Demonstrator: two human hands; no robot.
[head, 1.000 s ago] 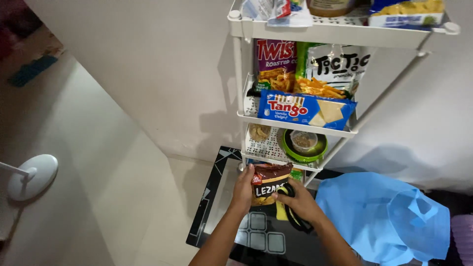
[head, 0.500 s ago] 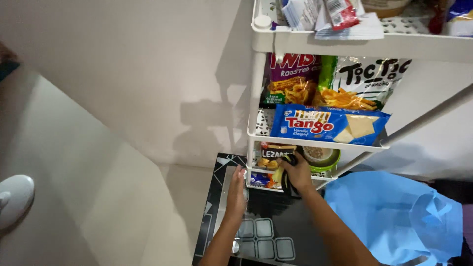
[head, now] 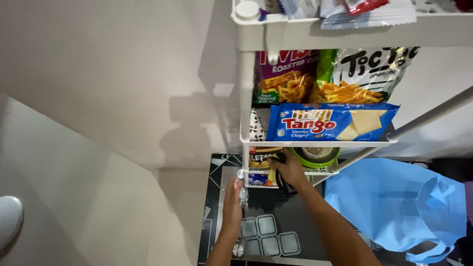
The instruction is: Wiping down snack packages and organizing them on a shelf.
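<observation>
My right hand (head: 291, 169) reaches into the third shelf of a white plastic rack (head: 315, 144). It is closed around a yellow and black item (head: 274, 175), and its fingertips rest against a brown snack bag (head: 262, 156) standing on that shelf. My left hand (head: 232, 201) hovers flat with fingers apart beside the rack's front left post, holding nothing. A green bowl (head: 315, 157) sits on the same shelf, just right of my right hand.
On the shelf above lie a blue wafer pack (head: 330, 122), a purple snack bag (head: 283, 79) and a green-white snack bag (head: 362, 71). The rack stands on a black glass panel (head: 268, 229). A blue fabric bag (head: 394, 202) lies right; a white round base (head: 7, 221) is far left.
The brown bag went from both hands in front of the rack onto the third shelf. My left hand let go and dropped back. The view moved closer to the rack.
</observation>
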